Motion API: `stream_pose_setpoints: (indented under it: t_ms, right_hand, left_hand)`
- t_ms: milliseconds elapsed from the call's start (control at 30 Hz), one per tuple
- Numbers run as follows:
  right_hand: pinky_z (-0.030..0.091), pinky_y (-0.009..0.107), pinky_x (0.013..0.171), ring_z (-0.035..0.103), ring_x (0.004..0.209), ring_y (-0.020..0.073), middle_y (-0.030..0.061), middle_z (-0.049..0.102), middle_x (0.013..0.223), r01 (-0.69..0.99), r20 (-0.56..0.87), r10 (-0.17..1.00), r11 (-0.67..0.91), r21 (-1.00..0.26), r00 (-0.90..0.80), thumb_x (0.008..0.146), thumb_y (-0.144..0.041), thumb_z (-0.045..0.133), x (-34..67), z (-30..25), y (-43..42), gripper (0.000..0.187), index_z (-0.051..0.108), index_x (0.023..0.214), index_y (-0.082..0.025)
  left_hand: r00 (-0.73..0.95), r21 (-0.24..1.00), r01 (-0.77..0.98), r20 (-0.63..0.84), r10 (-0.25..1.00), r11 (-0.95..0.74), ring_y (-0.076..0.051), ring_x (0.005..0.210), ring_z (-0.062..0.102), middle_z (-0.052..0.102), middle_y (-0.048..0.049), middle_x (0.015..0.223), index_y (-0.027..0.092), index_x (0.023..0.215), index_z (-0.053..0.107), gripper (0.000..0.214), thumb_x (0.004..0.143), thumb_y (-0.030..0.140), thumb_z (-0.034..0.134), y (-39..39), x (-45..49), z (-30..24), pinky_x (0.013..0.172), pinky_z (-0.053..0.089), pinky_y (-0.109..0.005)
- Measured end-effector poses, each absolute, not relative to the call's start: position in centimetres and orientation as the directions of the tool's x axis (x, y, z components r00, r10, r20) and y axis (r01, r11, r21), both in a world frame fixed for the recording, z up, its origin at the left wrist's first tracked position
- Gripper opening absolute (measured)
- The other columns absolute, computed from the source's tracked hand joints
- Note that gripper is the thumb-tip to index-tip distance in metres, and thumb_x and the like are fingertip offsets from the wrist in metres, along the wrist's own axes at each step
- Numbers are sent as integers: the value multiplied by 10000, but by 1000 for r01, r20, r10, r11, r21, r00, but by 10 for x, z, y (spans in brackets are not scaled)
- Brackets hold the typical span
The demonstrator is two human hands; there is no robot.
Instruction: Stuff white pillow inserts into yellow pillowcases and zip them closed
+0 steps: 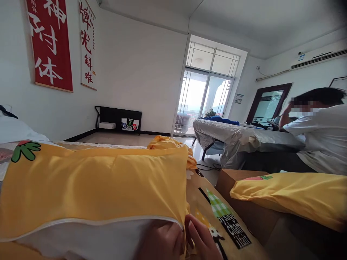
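A yellow pillowcase (97,180) with a white pillow (81,240) showing through its open zipper edge lies across the bed in front of me. At the bottom edge both hands meet at the corner of the opening. My left hand (162,242) is closed on the pillowcase's zipper edge. Just right of that corner, my right hand (202,240) pinches the yellow fabric. Only part of each hand shows.
A second yellow pillow (292,202) rests on a brown box (244,202) at the right. A person in a white shirt (322,141) sits at a grey-covered table (244,139). Red and white banners hang on the left wall, with a glass balcony door beyond.
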State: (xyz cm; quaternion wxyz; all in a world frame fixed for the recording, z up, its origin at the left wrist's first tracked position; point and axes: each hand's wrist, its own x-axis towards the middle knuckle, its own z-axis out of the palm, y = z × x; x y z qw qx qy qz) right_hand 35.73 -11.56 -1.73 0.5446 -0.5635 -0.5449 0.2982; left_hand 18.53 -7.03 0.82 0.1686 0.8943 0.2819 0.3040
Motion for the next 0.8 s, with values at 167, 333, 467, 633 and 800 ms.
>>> stream_pose_setpoints:
  t_ms: [167, 333, 467, 633, 800]
  right_hand:
    - [524, 310, 736, 615, 857, 229, 64, 670, 855, 122, 242, 916, 214, -969, 320, 683, -701, 681, 344, -21, -111, 549, 704, 952, -223]
    - [490, 279, 619, 537, 637, 155, 5, 548, 636, -85, 241, 952, 260, -962, 186, 708, -630, 706, 335, -19, -101, 473, 697, 863, -184]
    - [453, 246, 583, 478, 594, 122, -4, 496, 602, -220, 271, 952, 297, -929, 142, 689, -578, 736, 330, -18, -95, 419, 606, 637, -184]
    - [334, 190, 405, 364, 449, 81, -49, 409, 522, -389, 143, 945, 256, -885, 294, 620, -594, 776, 323, -27, -90, 442, 554, 656, -214]
    - [337, 195, 384, 354, 419, 80, -64, 396, 501, -346, 133, 937, 248, -905, 322, 665, -589, 764, 327, -25, -96, 430, 537, 697, -225]
  left_hand:
    - [673, 588, 366, 369, 641, -722, -137, 626, 602, 680, -60, 718, 173, 730, 572, 277, 900, 143, 355, -71, 191, 22, 576, 377, -221]
    - [667, 612, 364, 355, 655, -702, -138, 620, 597, 682, -60, 706, 171, 728, 586, 286, 911, 175, 365, -72, 185, 26, 564, 363, -225]
    - [664, 541, 444, 337, 667, -714, -166, 640, 642, 702, -73, 725, 166, 753, 614, 275, 895, 156, 378, -71, 184, 24, 555, 352, -244]
    - [636, 315, 517, 480, 604, -796, -182, 561, 647, 681, -49, 651, 186, 744, 616, 297, 906, 158, 367, -70, 182, 25, 505, 292, -288]
    - [600, 194, 596, 538, 592, -779, -180, 559, 653, 671, -25, 634, 191, 707, 604, 267, 848, 85, 404, -71, 160, 30, 508, 305, -298]
